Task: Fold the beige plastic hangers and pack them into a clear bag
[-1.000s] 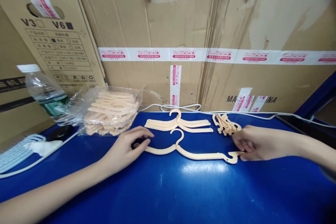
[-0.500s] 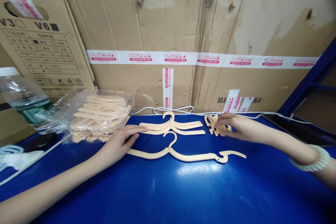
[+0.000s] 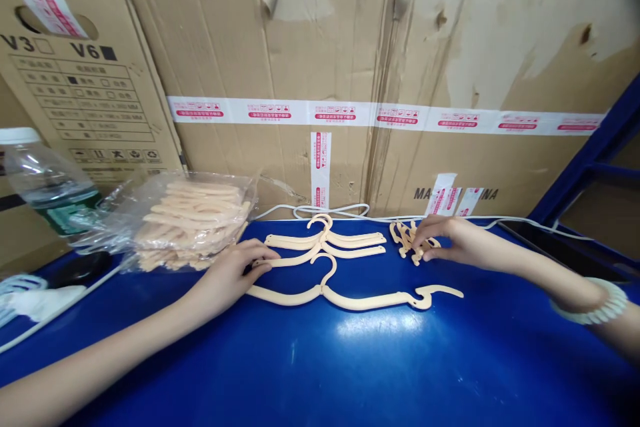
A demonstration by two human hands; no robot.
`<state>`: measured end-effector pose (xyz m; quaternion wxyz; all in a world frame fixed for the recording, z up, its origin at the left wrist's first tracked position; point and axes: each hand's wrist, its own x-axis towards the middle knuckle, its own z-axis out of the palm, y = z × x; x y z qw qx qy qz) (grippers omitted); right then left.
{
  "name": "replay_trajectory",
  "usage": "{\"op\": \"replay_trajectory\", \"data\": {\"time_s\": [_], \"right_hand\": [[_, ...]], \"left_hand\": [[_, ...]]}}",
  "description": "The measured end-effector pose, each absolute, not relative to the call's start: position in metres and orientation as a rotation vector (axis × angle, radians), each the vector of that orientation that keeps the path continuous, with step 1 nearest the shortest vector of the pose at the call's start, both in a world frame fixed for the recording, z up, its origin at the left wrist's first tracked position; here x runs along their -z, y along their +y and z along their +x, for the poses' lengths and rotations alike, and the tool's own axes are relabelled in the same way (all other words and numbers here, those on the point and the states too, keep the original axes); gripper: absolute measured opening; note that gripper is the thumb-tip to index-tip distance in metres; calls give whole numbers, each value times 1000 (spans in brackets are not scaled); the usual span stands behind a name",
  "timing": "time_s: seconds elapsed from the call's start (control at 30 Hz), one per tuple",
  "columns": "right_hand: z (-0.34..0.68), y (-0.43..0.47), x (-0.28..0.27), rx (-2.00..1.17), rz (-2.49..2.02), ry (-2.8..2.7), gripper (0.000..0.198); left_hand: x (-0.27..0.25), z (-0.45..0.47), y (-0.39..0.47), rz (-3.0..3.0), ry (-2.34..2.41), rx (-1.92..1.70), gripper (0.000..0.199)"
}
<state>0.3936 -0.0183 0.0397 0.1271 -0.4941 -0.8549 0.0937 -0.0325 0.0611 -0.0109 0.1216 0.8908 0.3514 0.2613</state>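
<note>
My left hand [image 3: 231,273] pinches the left arm of a cream plastic clothes hanger [image 3: 295,260], the nearest of several hangers [image 3: 353,239] lying overlapped, hooks toward the back. In front of them lies another hanger [image 3: 367,302]; a curved cream piece [image 3: 443,290] sits at its right end, and its left end is hidden near my left hand. Over on the right, my right hand [image 3: 453,240] has its fingertips closed in a small pile of cream hook pieces [image 3: 405,240]. Which piece it grips is partly hidden by the fingers.
A clear plastic bag [image 3: 195,220] of cream parts rests on the blue table [image 3: 320,373] at the left, beside a water bottle [image 3: 60,193] and a black mouse-like object [image 3: 83,269]. Cardboard [image 3: 280,167] stands behind, with a white cable [image 3: 335,211] along it. A dark flat device [image 3: 555,247] lies right.
My left hand has closed on the nearest stacked hanger's left arm and drawn it slightly toward me and left. Right fingers have shifted a little among the hook pieces.
</note>
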Motion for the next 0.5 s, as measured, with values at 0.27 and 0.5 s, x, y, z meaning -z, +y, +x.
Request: {"op": "replay_trajectory", "data": {"time_s": [0.27,0.5], "right_hand": [[387,-22,-42,-249,-1458,-2376,23],[380,-24,-46,-5,-1482,-1858,36]], "left_hand": [[9,-27,48,2571,1012,-867,18],[13,-25,40,2476,1038,-993,12]]}}
